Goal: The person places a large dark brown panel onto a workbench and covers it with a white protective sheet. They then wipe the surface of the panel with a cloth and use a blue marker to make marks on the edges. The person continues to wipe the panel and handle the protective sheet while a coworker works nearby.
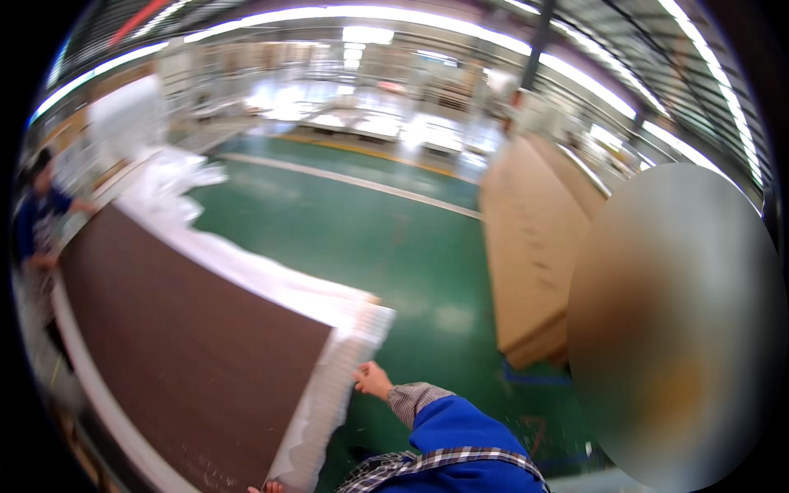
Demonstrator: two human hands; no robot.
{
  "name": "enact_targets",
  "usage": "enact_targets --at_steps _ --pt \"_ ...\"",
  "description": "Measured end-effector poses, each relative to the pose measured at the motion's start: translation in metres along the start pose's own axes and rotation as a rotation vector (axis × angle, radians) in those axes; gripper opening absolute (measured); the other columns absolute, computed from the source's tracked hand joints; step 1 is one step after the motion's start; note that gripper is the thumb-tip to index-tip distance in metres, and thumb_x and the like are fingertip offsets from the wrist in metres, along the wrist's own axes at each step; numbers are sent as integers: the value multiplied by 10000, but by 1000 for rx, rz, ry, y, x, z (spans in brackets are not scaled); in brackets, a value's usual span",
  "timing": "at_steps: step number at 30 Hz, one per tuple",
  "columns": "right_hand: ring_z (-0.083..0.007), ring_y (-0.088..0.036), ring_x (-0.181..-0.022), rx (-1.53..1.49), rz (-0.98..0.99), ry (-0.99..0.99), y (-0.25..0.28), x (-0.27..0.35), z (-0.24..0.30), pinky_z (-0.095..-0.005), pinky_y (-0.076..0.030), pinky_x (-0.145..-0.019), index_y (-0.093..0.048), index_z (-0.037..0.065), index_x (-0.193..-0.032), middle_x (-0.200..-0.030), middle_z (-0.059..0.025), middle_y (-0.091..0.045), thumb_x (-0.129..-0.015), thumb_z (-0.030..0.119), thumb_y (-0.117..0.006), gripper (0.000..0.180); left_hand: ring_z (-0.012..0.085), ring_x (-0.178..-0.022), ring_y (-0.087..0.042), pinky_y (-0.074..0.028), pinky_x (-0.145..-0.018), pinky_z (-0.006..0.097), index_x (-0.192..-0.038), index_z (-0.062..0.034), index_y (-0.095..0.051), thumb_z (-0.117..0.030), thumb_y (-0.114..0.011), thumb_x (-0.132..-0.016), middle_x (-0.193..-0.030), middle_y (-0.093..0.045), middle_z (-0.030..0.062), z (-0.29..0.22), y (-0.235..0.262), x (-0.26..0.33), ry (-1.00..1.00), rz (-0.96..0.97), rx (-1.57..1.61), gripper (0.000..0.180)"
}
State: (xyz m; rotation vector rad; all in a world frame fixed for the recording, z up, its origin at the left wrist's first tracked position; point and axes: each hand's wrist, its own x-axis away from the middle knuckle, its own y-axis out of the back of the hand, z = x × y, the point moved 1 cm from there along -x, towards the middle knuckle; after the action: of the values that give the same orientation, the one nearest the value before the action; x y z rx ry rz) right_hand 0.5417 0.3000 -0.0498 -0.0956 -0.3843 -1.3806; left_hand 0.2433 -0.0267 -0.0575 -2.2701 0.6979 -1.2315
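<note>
A large dark brown panel [197,337] lies flat on my left with white foam wrap [316,411] under it, spreading past its edges. My right hand [374,380] reaches out to the wrap's outer edge, near its far right corner. Its fingers are closed, pinching the wrap. At the lower edge of the view, only the fingertips of my left hand [267,487] show, blurred, by the panel's near corner and the wrap. The rest of that hand is cut off.
A co-worker [48,214] in blue stands at the panel's far left end, hands near its edge. White wrap [168,177] bunches beyond it, below a large white roll [127,115]. A tall stack of brown cardboard [534,246] stands right on the green floor [353,214]. A blurred round patch hides the far right.
</note>
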Motion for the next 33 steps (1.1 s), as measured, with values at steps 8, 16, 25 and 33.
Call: enact_targets --at_steps 8,16,25,33 --pt "-118 -579 -500 136 -276 -865 122 314 -152 -267 -468 -432 -634 46 -773 -669 -36 -623 -843 243 -592 213 249 -913 -561 -449 -838 417 -873 -29 -593 -465 -441 -910 -918 -628 123 -23 40 -9 139 223 -147 463" --pt "-95 -595 -564 -79 -415 -679 145 379 -178 -233 -472 -457 -633 64 -841 -716 -23 -630 -848 265 -592 205 326 -911 -607 -484 -847 486 -848 -5 -536 -197 -472 -860 -948 -630 217 -2 55 -51 574 249 -181 202" --pt "-103 -576 -597 -158 -948 145 298 480 -54 -248 -461 -532 -502 11 -969 -782 -55 -604 -824 103 -588 192 284 -944 -571 -455 -857 465 -936 -32 -549 -309 -447 -897 -992 -615 158 144 -53 -5 730 538 -794 298" --pt "-110 -573 -692 243 -2236 257 333 885 -49 -249 -479 -653 -497 -5 -1024 -841 -75 -618 -900 131 -524 187 260 -998 -538 -423 -881 452 -1125 -57 -489 -331 -417 -915 -1106 -571 124 217 -119 58 541 876 -1427 353"
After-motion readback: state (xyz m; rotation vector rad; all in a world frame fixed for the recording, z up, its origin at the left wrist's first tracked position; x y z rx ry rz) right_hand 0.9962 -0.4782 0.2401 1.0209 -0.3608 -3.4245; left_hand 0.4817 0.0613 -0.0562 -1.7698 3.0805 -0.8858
